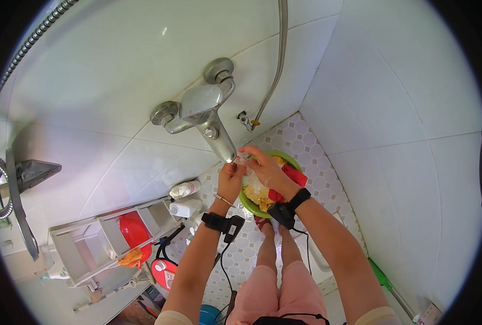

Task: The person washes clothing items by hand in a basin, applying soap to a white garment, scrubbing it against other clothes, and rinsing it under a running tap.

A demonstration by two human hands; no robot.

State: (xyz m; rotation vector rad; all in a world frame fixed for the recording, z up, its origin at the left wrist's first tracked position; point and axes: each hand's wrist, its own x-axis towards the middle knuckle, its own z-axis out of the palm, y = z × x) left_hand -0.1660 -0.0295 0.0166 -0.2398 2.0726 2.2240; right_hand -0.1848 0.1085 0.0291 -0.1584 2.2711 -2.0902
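Note:
Both hands are raised just under the spout of a chrome wall-mounted mixer tap (pixel 220 142). My left hand (pixel 231 176) is by the spout's mouth with its fingers bent. My right hand (pixel 267 168) is beside it, its fingers curved towards the left ones. Water appears to run around the fingertips, and whether either hand holds something small is unclear. Below them on the floor is a green basin (pixel 257 209) with yellow cloth (pixel 261 197) and red cloth (pixel 293 175) in it. The red cloth hangs over the basin's right rim. Black straps with small devices are on both wrists.
White tiled walls meet in a corner ahead. A white shelf rack (pixel 82 254) holding a red basin (pixel 133 229) is at left, near plastic bottles (pixel 186 208). A chrome angle valve (pixel 246 121) joins a hose. At lower right is a green-ended pole (pixel 381 276). The feet stand close to the basin.

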